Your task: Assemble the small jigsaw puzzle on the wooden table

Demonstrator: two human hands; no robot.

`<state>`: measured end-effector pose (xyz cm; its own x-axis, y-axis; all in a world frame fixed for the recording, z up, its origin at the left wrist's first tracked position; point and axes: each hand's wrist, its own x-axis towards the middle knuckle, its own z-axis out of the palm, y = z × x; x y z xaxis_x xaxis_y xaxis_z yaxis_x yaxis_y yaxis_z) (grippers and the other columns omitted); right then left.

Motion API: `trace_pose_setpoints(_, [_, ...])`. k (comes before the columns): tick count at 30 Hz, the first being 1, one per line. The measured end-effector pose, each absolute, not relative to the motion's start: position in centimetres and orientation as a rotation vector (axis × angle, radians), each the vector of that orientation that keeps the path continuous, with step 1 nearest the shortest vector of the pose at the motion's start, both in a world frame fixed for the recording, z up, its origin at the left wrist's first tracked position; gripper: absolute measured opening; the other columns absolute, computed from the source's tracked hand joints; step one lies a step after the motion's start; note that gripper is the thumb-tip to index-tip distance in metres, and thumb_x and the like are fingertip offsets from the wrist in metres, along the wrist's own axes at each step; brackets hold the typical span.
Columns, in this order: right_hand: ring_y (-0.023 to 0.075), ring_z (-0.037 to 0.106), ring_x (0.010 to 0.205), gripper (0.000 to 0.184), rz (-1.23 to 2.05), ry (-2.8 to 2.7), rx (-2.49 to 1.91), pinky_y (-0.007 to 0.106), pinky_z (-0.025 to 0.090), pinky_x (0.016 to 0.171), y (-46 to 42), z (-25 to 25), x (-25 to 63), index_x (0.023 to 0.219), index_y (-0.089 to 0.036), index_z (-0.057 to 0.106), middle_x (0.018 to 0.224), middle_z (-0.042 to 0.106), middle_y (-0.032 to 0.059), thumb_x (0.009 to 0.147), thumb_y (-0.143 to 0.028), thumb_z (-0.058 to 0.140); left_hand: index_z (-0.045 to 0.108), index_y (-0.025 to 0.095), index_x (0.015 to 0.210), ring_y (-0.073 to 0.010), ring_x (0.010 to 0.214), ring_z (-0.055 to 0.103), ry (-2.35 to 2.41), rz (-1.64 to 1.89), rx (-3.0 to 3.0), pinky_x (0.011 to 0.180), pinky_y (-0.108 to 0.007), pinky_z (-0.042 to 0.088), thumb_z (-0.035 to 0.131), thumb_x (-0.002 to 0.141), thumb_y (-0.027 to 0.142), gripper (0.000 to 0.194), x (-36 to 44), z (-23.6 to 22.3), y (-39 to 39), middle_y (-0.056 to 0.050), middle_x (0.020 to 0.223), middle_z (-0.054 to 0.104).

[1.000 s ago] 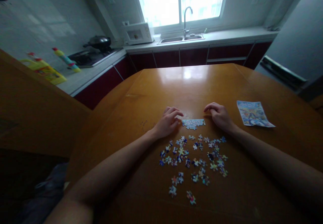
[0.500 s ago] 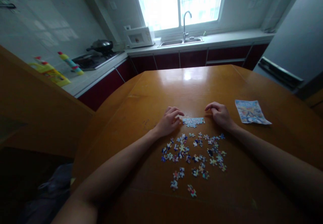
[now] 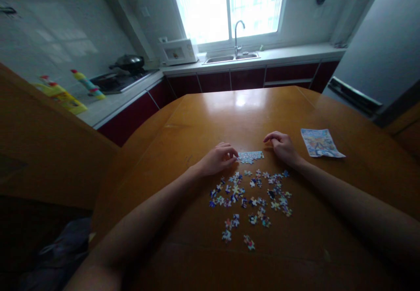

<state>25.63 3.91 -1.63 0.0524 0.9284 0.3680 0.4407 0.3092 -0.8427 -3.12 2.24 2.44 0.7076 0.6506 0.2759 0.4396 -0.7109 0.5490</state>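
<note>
A joined strip of jigsaw puzzle (image 3: pixel 251 156), pale blue and white with a straight far edge and a jagged near edge, lies flat on the table. My left hand (image 3: pixel 219 157) is at its left end, thumb and index finger pinched together on the corner. Just right of the strip, apart from it, my right hand (image 3: pixel 281 145) rests on the table, fingers loosely bent and nothing visible in them. Many loose puzzle pieces (image 3: pixel 236 189) are spread on the near side of the strip, between my forearms.
A creased printed picture sheet (image 3: pixel 321 143) lies right of my right hand. The wooden table (image 3: pixel 210 120) has a rounded outline. Beyond it are a counter with a sink (image 3: pixel 231 58), a microwave (image 3: pixel 179 51), a wok (image 3: pixel 130 62) on the stove and yellow bottles (image 3: pixel 64 98).
My left hand's fingers, raised and apart before, have come down and closed at the strip's left end. My right hand stays in place. The whole view has shifted slightly.
</note>
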Motion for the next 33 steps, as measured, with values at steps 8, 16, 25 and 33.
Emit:
trace_pose_setpoints(8, [0.0220, 0.062, 0.082, 0.025, 0.624, -1.560, -1.266, 0.037, 0.048, 0.077, 4.2, -2.0, 25.7, 0.069, -0.020, 0.070, 0.083, 0.068, 0.0074, 0.076, -0.021, 0.046, 0.073, 0.018, 0.086, -0.0115, 0.065, 0.058, 0.618, 0.072, 2.192, 0.058, -0.022, 0.047, 0.075, 0.082, 0.026, 0.009, -3.7, 4.8, 1.1, -0.002, 0.078, 0.065])
trace_pose_setpoints(16, [0.0225, 0.062, 0.081, 0.026, 0.593, -1.577, -1.278, 0.037, 0.047, 0.078, 4.2, -1.8, 25.6, 0.069, -0.019, 0.070, 0.081, 0.067, 0.0079, 0.076, -0.022, 0.045, 0.075, 0.021, 0.096, -0.0108, 0.069, 0.059, 0.597, 0.097, 2.215, 0.061, -0.022, 0.049, 0.074, 0.082, 0.020, 0.015, -4.0, 4.7, 1.4, -0.003, 0.093, 0.064])
trace_pose_setpoints(25, [0.0206, 0.062, 0.081, 0.026, 0.598, -1.594, -1.256, 0.035, 0.047, 0.076, 4.0, -1.5, 25.5, 0.070, -0.019, 0.069, 0.082, 0.067, 0.0069, 0.079, -0.018, 0.045, 0.066, 0.016, 0.091, -0.0112, 0.068, 0.056, 0.736, 0.276, 2.152, 0.063, -0.023, 0.046, 0.065, 0.090, 0.023, 0.007, -4.0, 5.2, 1.7, -0.001, 0.078, 0.064])
trace_pose_setpoints(33, [0.0163, 0.059, 0.076, 0.010, 0.525, -1.765, -0.942, 0.030, 0.045, 0.066, 2.2, -0.2, 24.1, 0.086, -0.019, 0.070, 0.082, 0.067, 0.0036, 0.086, -0.018, 0.060, 0.073, 0.015, 0.089, -0.0117, 0.077, 0.061, 0.797, 0.635, 2.113, 0.069, -0.024, 0.050, 0.065, 0.090, 0.025, 0.014, -0.2, 4.8, 2.6, -0.005, 0.087, 0.065])
